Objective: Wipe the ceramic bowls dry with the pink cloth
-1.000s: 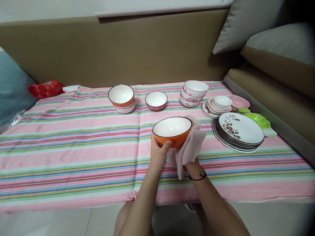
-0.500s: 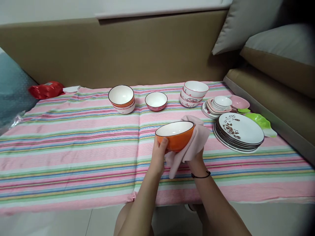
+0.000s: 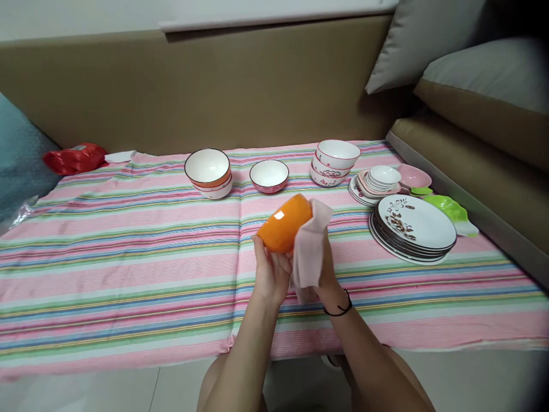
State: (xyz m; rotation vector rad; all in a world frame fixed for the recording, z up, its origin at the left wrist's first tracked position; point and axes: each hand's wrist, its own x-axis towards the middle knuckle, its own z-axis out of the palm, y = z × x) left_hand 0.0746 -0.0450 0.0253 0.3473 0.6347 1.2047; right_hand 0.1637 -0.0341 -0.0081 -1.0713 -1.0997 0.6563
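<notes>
An orange bowl (image 3: 283, 224) is held up over the striped cloth, tilted so its glossy outer wall faces me and its inside is hidden. My left hand (image 3: 271, 272) grips its lower left edge, thumb on the outside. A pale pink cloth (image 3: 311, 246) drapes over the bowl's right side. Behind that cloth is my right hand (image 3: 326, 266), closed on it and pressing it to the bowl; most of its fingers are hidden. Beyond the bowl stands a small bowl (image 3: 269, 176) with a reddish outside, white within.
At back left is a bowl stack (image 3: 209, 171), orange bowl on top. White patterned bowls (image 3: 334, 163) are stacked back right. Further right lie small dishes (image 3: 381, 180), a plate stack (image 3: 414, 226) and a green leaf-shaped dish (image 3: 454, 213). A red package (image 3: 76, 159) sits far left.
The orange bowl has been turned over from showing its white inside to showing its outer wall. Both hands turned with it, and the pink cloth shifted left.
</notes>
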